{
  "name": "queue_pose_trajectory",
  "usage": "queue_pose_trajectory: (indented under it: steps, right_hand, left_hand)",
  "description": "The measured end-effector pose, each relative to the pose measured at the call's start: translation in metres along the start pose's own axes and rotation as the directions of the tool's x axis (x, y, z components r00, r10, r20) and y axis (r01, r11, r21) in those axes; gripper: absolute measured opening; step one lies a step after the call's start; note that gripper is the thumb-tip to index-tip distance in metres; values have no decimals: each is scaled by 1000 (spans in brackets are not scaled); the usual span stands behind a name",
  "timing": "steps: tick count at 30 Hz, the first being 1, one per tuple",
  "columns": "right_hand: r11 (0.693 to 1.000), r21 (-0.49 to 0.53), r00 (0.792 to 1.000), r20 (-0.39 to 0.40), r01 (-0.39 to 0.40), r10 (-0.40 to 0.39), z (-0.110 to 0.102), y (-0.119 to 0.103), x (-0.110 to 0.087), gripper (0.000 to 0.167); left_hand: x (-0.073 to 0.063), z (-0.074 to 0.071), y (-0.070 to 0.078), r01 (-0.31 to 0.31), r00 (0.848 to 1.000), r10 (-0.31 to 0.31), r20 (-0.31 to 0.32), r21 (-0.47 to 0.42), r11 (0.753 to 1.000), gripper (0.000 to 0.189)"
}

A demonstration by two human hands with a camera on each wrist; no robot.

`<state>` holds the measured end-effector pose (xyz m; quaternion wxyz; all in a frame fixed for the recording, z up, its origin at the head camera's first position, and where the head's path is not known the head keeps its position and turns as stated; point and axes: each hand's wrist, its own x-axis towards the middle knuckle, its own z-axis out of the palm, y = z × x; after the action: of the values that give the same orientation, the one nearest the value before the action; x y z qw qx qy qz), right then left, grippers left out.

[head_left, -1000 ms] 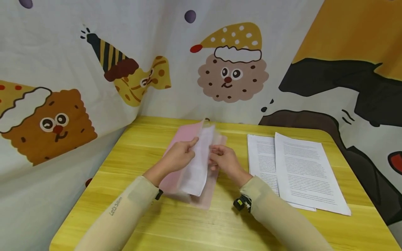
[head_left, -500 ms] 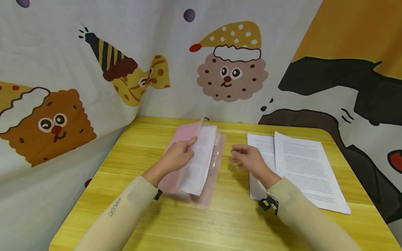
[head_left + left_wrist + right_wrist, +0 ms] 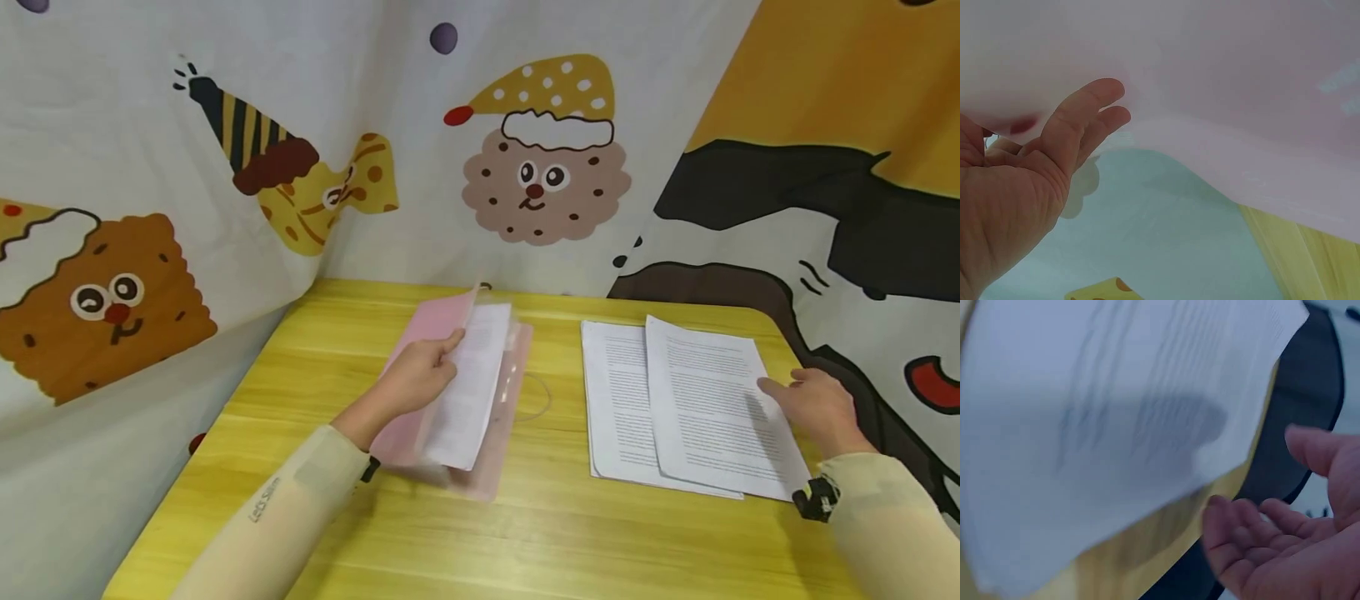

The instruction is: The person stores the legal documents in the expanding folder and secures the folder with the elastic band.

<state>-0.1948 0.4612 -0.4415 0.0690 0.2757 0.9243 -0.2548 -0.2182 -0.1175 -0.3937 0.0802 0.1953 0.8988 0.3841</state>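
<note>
A pink folder lies partly spread on the table, with white printed sheets standing up between its covers. My left hand pinches the raised front cover; in the left wrist view its fingers lie on the cover's outer side, and a reddish fingertip shows dimly through it. My right hand is held near the right edge of the upper stack of printed paper, thumb apart from loosely bent fingers. The right wrist view shows this hand beside the page, casting a shadow on it, nothing in its grasp.
Under the upper stack, offset to its left, lies another printed stack. A thin cord loop sticks out right of the folder. The wooden table meets a cartoon-printed curtain behind.
My right hand has left the folder's sheets and swept right across the table to the far side of the paper stacks. My left hand stays on the folder cover.
</note>
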Motion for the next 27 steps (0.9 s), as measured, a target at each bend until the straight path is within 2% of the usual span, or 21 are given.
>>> queue_pose_trajectory:
  steps: [4,8,14,22,27]
  right_hand:
    - [995,-75,992,99,-69,76,-1,10,4,121]
    - [990,-121,988,132,-65,81,5,7,6,136]
    - [988,-149,991,120,-37,55,11,5,8,128]
    - [991,-129,987,152,-32,51,11,5,13,122]
    - [997,-75,989,151,12,-1,11,6,13,128]
  left_hand:
    - [-3,-3,-1,12,1000,-12,-6,-15,1000,60]
    - [-4,-5,-1,16,1000,-16,-16,-30,999,60]
    - [-6,-9,0,14,999,-16,-28,-60,998,61]
    - [-9,-9,-1,7,1000,-9,-26,-71,997,60]
    - [-8,-11,0,5,999,-7,-32,-77,997,60]
